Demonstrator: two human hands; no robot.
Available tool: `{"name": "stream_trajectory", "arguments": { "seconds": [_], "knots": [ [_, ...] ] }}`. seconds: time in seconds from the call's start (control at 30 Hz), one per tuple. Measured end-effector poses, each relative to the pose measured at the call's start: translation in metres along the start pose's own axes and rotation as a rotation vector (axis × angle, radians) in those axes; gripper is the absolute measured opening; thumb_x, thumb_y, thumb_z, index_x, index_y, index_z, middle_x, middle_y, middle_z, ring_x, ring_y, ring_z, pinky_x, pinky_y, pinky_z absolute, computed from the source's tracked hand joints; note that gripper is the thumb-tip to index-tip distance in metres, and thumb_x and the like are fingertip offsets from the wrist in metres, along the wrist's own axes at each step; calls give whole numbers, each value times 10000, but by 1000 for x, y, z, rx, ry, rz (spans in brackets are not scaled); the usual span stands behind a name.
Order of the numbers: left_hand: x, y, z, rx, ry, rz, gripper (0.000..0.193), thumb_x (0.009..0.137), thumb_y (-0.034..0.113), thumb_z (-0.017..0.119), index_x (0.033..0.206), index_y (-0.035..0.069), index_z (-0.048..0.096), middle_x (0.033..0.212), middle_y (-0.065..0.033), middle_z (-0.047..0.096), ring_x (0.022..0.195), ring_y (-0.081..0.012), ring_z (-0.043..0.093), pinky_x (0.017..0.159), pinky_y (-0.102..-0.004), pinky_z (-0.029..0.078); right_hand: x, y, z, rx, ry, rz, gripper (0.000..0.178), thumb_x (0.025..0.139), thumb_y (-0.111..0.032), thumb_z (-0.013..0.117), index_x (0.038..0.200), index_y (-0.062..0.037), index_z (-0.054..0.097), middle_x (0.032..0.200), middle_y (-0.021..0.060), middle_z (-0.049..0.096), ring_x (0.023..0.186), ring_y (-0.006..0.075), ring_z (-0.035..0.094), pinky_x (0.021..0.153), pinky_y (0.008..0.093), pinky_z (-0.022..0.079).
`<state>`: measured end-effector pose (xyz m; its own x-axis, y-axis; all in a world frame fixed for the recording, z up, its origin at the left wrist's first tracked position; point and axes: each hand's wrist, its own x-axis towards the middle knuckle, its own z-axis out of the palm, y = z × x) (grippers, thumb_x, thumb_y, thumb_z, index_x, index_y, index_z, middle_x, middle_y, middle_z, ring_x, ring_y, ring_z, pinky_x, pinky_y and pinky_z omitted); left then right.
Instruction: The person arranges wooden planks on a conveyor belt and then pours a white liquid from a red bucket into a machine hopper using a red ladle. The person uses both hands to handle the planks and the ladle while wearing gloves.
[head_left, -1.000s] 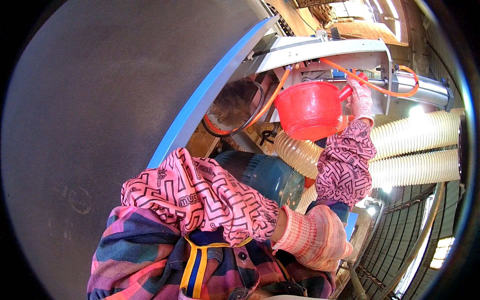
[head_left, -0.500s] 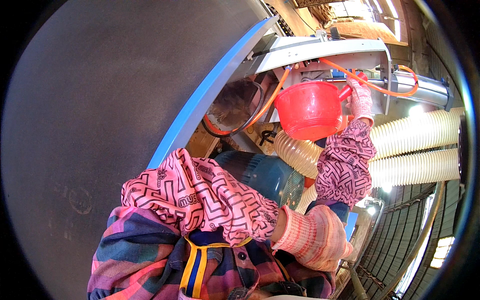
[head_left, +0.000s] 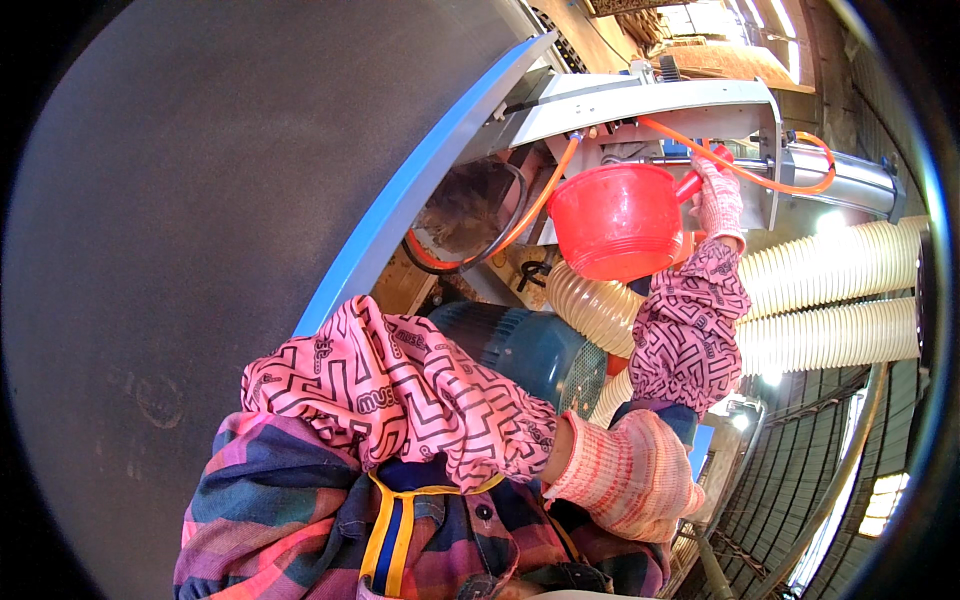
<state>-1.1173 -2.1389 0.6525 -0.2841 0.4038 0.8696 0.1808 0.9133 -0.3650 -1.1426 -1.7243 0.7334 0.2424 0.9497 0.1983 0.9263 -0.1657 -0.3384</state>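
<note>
A red plastic dipper (head_left: 612,222) with a round bowl hangs in front of the machine, its inside turned away from my view. My right hand (head_left: 718,200), in a pink-and-white knitted glove, is closed around the dipper's handle. Close to my body, my left hand (head_left: 632,478) wears a matching glove and looks curled in. Its fingers face away, so anything inside them is hidden. Patterned pink sleeve covers run along both forearms. The dipper sits beside the white machine arm (head_left: 650,100) and an orange air hose (head_left: 555,195).
A broad dark surface (head_left: 200,200) with a blue edge (head_left: 400,200) fills the left. Below the dipper are a blue-green motor (head_left: 520,345) and ribbed cream ducts (head_left: 830,335). A metal cylinder (head_left: 840,180) juts out at the upper right. Wooden sheets (head_left: 730,62) lie behind.
Almost nothing differs. My right arm and the dipper have shifted very slightly; the left hand stays where it was.
</note>
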Motion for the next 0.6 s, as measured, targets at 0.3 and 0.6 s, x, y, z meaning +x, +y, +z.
{"name": "stream_trajectory", "arguments": {
  "seconds": [0.3,0.6],
  "knots": [
    [5,-9,31,286,241,-74,184,912,227,512,975,54,515,857,-150,617,748,-317,604,690,-515,426,-12,0,-7,-20,45,24,498,797,-440,739,1097,-64,613,777,60,599,609,148,590,485,301,502],
    [59,43,120,2233,582,-990,189,831,345,582,856,169,519,670,-29,589,586,-277,605,496,-478,426,1,-3,6,-29,-17,-20,519,784,-453,744,1091,-58,606,814,65,614,627,151,594,504,303,509]
  ]
}}
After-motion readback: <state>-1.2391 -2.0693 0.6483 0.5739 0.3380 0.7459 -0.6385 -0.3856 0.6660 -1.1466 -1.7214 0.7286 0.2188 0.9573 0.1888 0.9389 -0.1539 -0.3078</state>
